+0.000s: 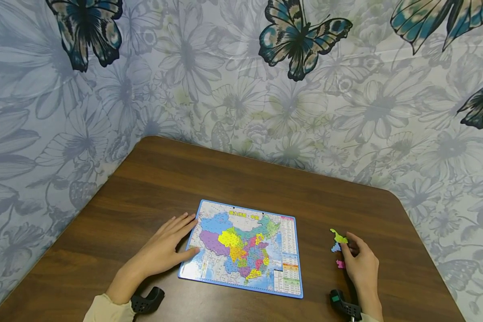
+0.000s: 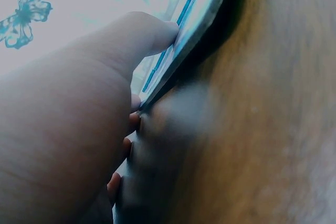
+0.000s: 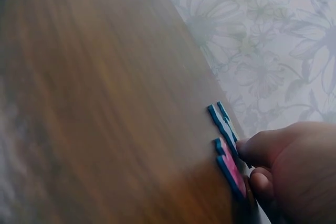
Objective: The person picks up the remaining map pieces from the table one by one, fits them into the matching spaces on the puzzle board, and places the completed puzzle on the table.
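A puzzle board with a colourful map of China (image 1: 241, 248) lies on the table, its map mostly filled with coloured pieces. My left hand (image 1: 161, 248) rests at its left edge with fingers extended, the thumb (image 2: 152, 35) lying on the border. Right of the board, my right hand (image 1: 362, 266) pinches the end of a yellow-green puzzle piece (image 1: 338, 236) between thumb and index finger. Just below that piece are a blue puzzle piece (image 1: 336, 247) and a pink puzzle piece (image 1: 340, 264). In the right wrist view the pink piece (image 3: 231, 169) is beside the fingertips.
The brown wooden table (image 1: 177, 170) has rounded far corners and stands close to a wall covering (image 1: 233, 103) printed with flowers and butterflies. A black wrist device (image 1: 148, 300) is on the left wrist, and another (image 1: 344, 306) on the right.
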Demonstrator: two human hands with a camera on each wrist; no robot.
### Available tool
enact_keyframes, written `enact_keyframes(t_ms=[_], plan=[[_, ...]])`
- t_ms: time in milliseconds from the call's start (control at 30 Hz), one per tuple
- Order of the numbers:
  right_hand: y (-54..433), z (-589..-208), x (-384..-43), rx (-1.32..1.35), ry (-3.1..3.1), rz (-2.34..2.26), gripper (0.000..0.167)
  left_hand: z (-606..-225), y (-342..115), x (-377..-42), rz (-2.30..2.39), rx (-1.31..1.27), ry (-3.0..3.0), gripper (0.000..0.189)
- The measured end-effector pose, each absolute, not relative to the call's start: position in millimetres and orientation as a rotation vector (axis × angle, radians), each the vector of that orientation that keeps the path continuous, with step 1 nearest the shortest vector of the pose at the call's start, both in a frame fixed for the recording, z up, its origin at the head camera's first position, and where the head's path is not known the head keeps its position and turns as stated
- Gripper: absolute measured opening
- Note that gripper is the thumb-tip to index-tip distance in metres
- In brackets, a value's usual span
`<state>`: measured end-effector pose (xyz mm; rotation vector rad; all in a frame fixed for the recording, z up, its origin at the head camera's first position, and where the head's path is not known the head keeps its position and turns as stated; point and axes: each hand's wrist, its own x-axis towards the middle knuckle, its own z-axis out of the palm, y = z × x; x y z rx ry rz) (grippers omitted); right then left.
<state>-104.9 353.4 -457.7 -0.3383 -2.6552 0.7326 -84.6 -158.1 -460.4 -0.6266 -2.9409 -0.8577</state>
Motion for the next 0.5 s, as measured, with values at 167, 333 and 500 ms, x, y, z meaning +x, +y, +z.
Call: enact_keyframes(t_ms=[167, 333, 500], plan=[[351.5, -457.7, -104.8, -0.331, -2.635, 0.721, 0.035, -460.1, -157.8, -84.6, -0.86, -0.625, -2.942, 0.081], [349.8, -456.9, -105.2, -0.309, -2.61, 0.722, 0.035, -459.6, -157.7, -84.0, -0.87, -0.62, -2.946, 0.081], [347.1, -454.9, -105.4, -0.293, -2.598, 0.75, 0.035, -459.7, -157.7, -84.0, -0.869, -0.619, -2.946, 0.081]])
